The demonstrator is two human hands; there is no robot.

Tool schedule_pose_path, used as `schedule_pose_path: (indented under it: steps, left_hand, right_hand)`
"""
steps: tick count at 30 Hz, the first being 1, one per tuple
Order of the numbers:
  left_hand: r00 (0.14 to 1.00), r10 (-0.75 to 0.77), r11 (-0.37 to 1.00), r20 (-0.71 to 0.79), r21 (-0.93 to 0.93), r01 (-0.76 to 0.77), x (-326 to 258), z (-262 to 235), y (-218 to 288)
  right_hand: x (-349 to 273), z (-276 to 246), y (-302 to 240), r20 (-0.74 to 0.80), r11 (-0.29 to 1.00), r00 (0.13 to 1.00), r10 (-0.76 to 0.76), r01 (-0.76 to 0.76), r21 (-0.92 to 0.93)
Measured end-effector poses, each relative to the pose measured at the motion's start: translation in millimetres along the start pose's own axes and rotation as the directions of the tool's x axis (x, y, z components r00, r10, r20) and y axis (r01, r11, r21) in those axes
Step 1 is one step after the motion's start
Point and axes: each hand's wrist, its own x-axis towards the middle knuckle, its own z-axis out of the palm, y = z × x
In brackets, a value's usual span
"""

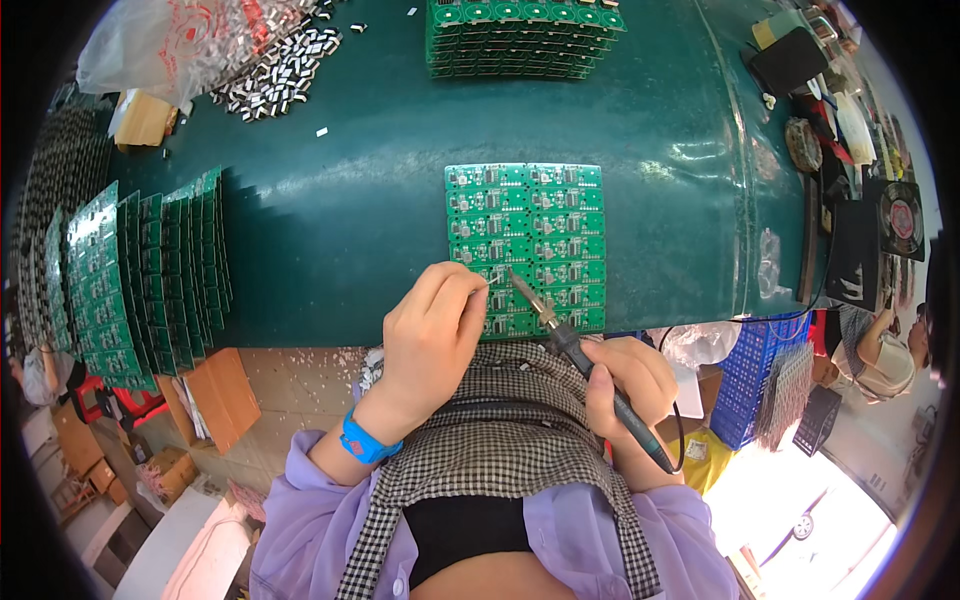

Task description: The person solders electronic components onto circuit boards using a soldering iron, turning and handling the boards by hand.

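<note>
This is an electronics assembly workshop: green circuit board panels [525, 245] lie stacked on a green workbench [340, 190], with a soldering iron [575, 350].

Stacked green boards [140, 275], plastic bag [180, 40], blue crate [755, 375].

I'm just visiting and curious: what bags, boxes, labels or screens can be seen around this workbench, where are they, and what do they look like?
Clear crinkled plastic bag with red print: far left corner of the green bench, beside loose small parts.
Brown cardboard boxes: on the floor, lower left, flat and rectangular.
Blue plastic lattice crate: under the bench's right end.
Yellow packet: on the floor by the crate.
No lit screen shows.
</note>
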Motion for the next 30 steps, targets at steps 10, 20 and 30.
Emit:
schedule_pose_path:
  steps: [10,20,30]
  left_hand:
    - [0.999,0.030,0.998,0.012,0.058,-0.031,0.1,5.1,-0.3]
    - [0.999,0.052,0.995,0.004,0.087,-0.052,-1.2,7.2,1.9]
    - [0.996,0.012,0.992,0.093,0.127,-0.024,-6.1,-0.8,3.2]
  right_hand:
    - [-2.0,2.1,-2.0,0.029,1.000,1.000,0.011,-0.011,0.004]
    - [-6.0,3.0,-9.3,0.039,1.000,0.999,-0.001,0.002,-0.025]
    - [-13.9,-2.5,-12.5,-0.004,0.999,1.000,-0.022,0.022,-0.046]
